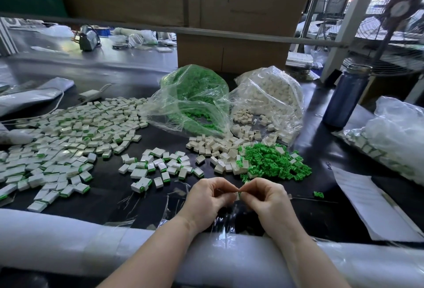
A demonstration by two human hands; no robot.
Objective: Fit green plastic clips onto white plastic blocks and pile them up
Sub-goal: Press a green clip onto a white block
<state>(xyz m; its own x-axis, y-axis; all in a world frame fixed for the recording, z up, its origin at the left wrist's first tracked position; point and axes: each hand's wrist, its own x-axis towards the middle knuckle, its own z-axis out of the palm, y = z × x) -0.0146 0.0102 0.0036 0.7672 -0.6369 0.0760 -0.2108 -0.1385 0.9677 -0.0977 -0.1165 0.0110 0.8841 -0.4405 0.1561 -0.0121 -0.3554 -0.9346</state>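
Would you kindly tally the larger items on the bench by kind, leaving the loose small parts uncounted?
Clear bags of unassembled parts: 2, the green clip bag and the white block bag
Bags of finished pieces: 1, at right
Bottles: 1
Paper sheets: 1
Total: 5

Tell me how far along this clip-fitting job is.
Done: a wide spread of finished blocks with green edges lies at left, and a smaller batch nearer the middle. In hand: the left hand and right hand pinch one piece between them. Left: loose white blocks, loose green clips, and two partly full bags behind.
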